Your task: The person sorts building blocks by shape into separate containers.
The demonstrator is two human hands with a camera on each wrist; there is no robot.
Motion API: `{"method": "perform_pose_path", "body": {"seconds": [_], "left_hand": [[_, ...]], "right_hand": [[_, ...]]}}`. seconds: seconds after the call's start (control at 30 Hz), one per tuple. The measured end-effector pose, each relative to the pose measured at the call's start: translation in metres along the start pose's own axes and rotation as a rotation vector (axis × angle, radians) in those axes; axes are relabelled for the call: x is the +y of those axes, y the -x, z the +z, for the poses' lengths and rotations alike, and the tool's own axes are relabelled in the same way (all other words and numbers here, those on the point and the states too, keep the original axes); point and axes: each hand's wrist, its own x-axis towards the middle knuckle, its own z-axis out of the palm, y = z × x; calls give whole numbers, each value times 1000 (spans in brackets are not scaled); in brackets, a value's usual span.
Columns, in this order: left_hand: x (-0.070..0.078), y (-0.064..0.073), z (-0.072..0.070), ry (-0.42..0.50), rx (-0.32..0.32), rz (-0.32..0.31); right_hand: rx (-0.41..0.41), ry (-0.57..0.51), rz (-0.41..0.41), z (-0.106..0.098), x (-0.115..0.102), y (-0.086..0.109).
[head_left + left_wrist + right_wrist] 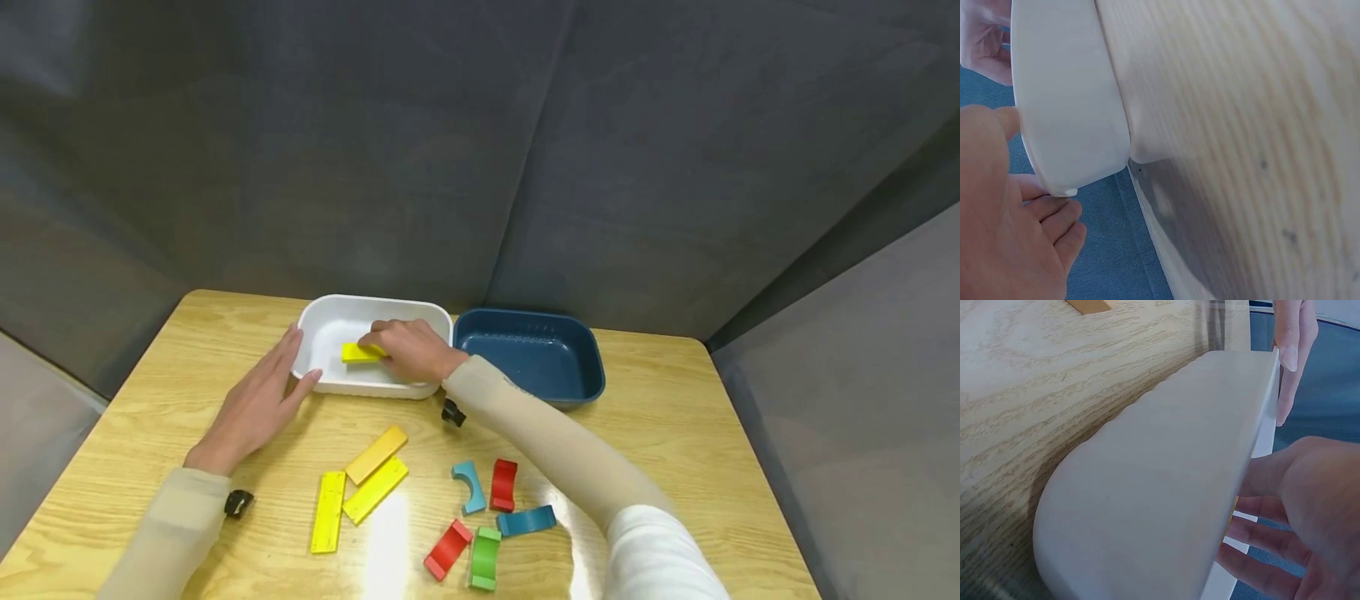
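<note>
A yellow rectangular block is inside the white bin, pinched at its right end by my right hand. In the right wrist view, the bin's side wall hides most of the block, and the right hand reaches over the rim. My left hand touches the bin's left end with fairly straight fingers, thumb near the front corner. Seen from the left wrist, the left hand has its thumb and fingers around the corner of the white bin.
A dark blue bin stands right of the white one. Nearer lie an orange block, two yellow blocks, and several arch blocks: light blue, red, blue and green. Dark cloth hangs behind the table.
</note>
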Motion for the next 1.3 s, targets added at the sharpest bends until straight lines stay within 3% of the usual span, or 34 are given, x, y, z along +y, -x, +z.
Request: {"method": "perform_pose_path", "body": {"seconds": [0.47,1.3], "left_hand": [[-1,1,1,-1,9,10],[-4,-1,1,-4,8,5]], "right_hand": [[-55,-19,62,5,-1,-5],[50,64,8,5,2,5]]}}
